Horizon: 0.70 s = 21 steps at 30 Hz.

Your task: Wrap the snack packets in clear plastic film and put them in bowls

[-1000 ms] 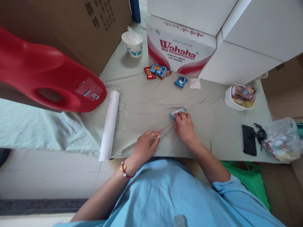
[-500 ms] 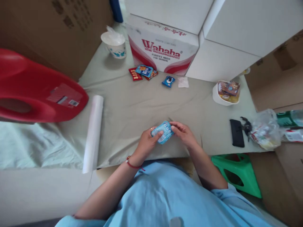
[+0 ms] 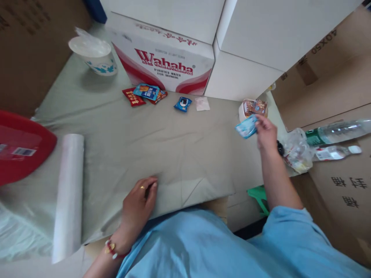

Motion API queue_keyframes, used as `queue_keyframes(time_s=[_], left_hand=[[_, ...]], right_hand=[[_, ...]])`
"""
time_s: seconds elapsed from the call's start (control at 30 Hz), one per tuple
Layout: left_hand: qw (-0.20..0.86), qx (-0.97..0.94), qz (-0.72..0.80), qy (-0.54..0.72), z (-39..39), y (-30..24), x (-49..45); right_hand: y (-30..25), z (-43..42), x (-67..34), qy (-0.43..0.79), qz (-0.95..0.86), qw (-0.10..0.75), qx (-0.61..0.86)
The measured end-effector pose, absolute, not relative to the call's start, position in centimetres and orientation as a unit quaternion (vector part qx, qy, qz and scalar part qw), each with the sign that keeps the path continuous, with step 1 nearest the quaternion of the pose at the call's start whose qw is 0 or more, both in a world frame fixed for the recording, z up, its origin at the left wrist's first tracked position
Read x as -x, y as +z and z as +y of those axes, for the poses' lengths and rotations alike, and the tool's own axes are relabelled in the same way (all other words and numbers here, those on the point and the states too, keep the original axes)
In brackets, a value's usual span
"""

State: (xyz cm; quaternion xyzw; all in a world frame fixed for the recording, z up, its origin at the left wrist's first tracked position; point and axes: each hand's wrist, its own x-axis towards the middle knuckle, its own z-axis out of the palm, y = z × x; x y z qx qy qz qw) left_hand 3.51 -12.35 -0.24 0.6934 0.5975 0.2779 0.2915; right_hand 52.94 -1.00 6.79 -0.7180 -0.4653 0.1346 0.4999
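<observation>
At the right, my right hand [image 3: 266, 130] pinches a light blue snack packet [image 3: 247, 126] by its edge. The packet hangs just in front of the white tub [image 3: 241, 114], covering part of it. Brown snack packets [image 3: 255, 107] lie in that tub. My left hand [image 3: 139, 200] rests near the table's front edge, its fingers curled in with nothing visible in them. Farther back lie a red packet [image 3: 133, 97], a blue packet [image 3: 147, 91] overlapping it, a small dark blue packet [image 3: 182, 104] and a pale flat packet [image 3: 202, 103].
A Wahaha carton [image 3: 165, 69] and white boxes stand behind. On the left are a white roll [image 3: 68, 193], a red plastic container [image 3: 23, 148] and a paper bucket [image 3: 101, 63]. Plastic bottles [image 3: 342, 133] and a clear bag [image 3: 298, 152] are at the right; a green stool [image 3: 259, 197] sits below.
My right hand has carried the light blue packet from the table's middle to the white tub. My left hand has let go of it and moved left. The view has shifted right.
</observation>
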Motion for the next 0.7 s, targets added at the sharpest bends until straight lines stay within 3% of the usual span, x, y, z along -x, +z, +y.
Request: queue_keyframes(time_s=[0.1,0.2,0.3,0.4,0.5,0.7], left_hand=[[0.234,-0.736,0.563,0.295,-13.4,-1.6,-1.8],[0.176,-0.768,0.534,0.307,-13.8,-2.5,-1.5],[0.141,-0.784,0.520,0.307,-13.7,-2.6,-1.8],[0.129,-0.792,0.512,0.306,-13.5,-2.3,-2.0],[0.121,-0.799,0.503,0.305,-13.5,-2.1,-2.0],[0.102,-0.802,0.504,0.303,-13.7,-2.1,-2.2]], right_hand=[[10.4,4.5,-59.7,0.005,-0.487,0.425,0.763],[12.5,9.4,-63.0,-0.010,-0.539,0.335,0.773],[12.0,12.4,-63.0,0.021,-0.588,0.192,0.785],[9.6,13.0,-61.7,-0.030,-0.601,0.069,0.796],[7.5,12.6,-61.1,-0.095,-0.610,0.032,0.786],[8.5,12.4,-61.1,-0.094,-0.617,0.001,0.782]])
